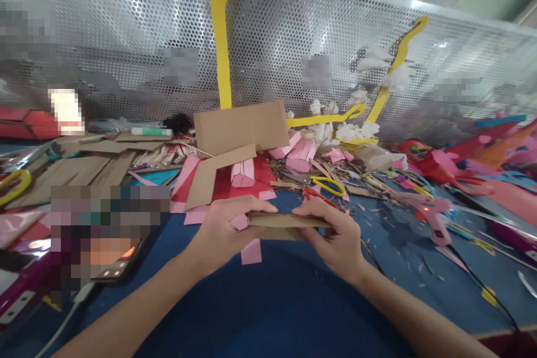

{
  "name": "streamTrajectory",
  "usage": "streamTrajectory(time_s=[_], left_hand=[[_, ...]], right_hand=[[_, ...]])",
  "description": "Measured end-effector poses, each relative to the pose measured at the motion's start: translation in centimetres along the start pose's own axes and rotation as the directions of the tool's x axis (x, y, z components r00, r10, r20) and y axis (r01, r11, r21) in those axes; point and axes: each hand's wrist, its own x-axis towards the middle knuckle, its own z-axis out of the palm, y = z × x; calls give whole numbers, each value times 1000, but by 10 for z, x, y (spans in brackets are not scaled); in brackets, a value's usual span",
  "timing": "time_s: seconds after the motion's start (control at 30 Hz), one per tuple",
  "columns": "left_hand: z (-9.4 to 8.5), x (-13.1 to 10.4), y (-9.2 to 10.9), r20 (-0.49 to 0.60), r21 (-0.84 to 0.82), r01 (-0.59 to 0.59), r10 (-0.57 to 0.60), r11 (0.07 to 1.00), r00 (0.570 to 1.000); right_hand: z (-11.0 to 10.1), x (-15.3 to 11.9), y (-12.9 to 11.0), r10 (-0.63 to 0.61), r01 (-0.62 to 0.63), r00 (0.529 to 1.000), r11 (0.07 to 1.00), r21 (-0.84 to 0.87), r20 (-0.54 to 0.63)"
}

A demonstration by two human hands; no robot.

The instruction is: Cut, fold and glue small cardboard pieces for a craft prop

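Between my two hands is a small folded piece of brown cardboard (285,220), held up over the blue table. My left hand (229,226) grips its left end, fingers along the top and back. The right end is pinched by my right hand (333,235), thumb below and fingers above. Just beyond lie a red sheet (266,170), a small pink paper box (243,173) and an angled cardboard strip (205,179). A pink paper strip (251,252) lies below the held cardboard. Yellow-handled scissors (329,185) rest behind my right hand.
A pink hot glue gun (432,212) with a lit red light and black cord lies at right. Cardboard pieces (79,176) and a phone (121,263) with a white cable are at left. A large cardboard piece (243,126) stands before the perforated metal panel (268,28).
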Motion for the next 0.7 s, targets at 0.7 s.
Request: streamTrajectory(time_s=[0.7], left_hand=[[-20, -1, -9, 115, 382, -412, 400, 827, 909]], right_hand=[[2, -2, 3, 54, -52, 998, 997, 54, -27]])
